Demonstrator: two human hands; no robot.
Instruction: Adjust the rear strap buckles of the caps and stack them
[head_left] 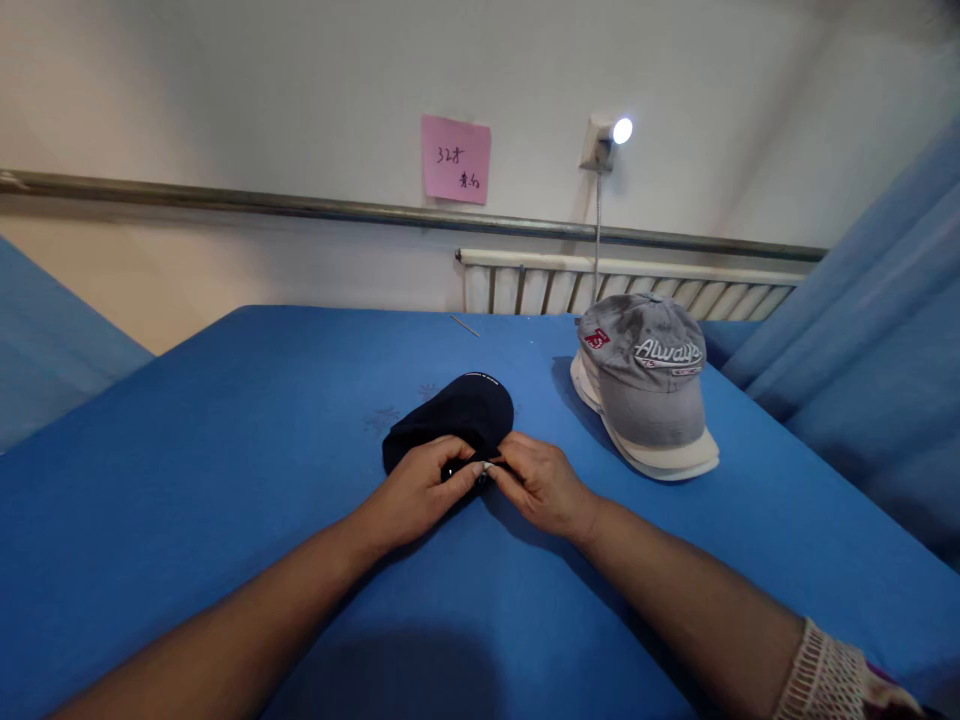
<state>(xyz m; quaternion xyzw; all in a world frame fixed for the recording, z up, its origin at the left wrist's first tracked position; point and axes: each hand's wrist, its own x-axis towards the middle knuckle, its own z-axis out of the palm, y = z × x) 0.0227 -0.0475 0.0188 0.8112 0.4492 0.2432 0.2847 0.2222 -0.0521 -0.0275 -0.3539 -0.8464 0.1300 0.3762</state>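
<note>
A black cap (pixel 450 410) lies on the blue-covered table in front of me, with small white lettering on its far edge. My left hand (pixel 427 487) is closed on the cap's near edge, thumb and fingers pinching it. Close beside it, my right hand (pixel 546 485) pinches the same edge from the right. The fingertips of both hands nearly meet over a small, light-coloured piece, perhaps the strap's fastener, too small to make out. The fingers partly hide the cap's near side.
To the right stands a stack of caps, topped by a grey cap (pixel 652 375) with "Always" lettering. A thin stick (pixel 465 325) lies near the far edge of the blue table (pixel 225 430). Behind are a radiator (pixel 540 285), a pipe and a pink note (pixel 456 160). Blue curtains (pixel 862 350) hang at both sides.
</note>
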